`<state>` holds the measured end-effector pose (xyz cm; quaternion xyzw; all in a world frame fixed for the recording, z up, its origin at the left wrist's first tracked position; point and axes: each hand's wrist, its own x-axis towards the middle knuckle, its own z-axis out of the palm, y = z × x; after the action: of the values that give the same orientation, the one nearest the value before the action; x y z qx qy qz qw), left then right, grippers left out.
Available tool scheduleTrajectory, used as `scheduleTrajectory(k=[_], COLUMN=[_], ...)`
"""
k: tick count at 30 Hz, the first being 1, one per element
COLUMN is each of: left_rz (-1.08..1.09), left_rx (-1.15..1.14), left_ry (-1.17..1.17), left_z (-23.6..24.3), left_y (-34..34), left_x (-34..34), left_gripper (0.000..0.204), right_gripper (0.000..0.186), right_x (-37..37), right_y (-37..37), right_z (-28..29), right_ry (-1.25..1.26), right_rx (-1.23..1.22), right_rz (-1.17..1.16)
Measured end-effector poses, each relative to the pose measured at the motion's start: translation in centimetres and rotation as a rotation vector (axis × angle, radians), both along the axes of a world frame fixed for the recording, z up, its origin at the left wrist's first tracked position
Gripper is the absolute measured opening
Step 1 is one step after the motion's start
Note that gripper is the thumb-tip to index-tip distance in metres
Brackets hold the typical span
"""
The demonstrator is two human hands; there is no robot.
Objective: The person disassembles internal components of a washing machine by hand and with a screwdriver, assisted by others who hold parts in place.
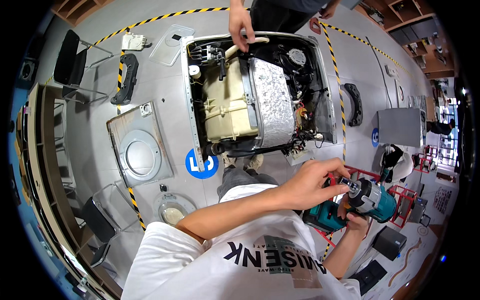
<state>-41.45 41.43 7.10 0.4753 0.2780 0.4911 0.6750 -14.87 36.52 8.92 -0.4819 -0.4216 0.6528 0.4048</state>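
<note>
My right hand [356,219] grips the handle of a teal and black cordless drill [372,200], held at the lower right above my torso. My left hand [312,182] reaches across and pinches the drill's silver chuck [348,185] with its fingertips. In front of my feet stands an opened washing machine [260,95] with its cream tub and a foil-wrapped part exposed. Another person's hand [241,26] rests on a cream hose at the machine's far edge.
A grey front panel with a round opening [140,145] lies on the floor to the left, with a round glass door [172,209] near it. Black chairs [70,60] stand at left. Yellow-black tape [340,100] marks the floor. Red stands [400,197] sit at right.
</note>
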Motion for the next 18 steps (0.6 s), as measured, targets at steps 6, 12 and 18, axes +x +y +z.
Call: scheduleTrajectory(k=[6, 12, 18], left_rz=[-0.021, -0.015, -0.031], left_rx=[0.017, 0.050, 0.016], left_ry=[0.062, 0.042, 0.042], left_z=[-0.2, -0.8, 0.0], left_y=[0.0, -0.3, -0.4], left_x=[-0.1, 1.1, 1.4], left_gripper=[0.026, 0.026, 0.026], right_gripper=[0.069, 0.073, 0.076], right_x=[0.0, 0.6, 2.0], right_y=[-0.8, -1.2, -1.5], right_z=[-0.2, 0.0, -0.5], right_ry=[-0.107, -0.021, -0.009], right_rx=[-0.001, -0.028, 0.028], right_rz=[-0.009, -0.043, -0.008])
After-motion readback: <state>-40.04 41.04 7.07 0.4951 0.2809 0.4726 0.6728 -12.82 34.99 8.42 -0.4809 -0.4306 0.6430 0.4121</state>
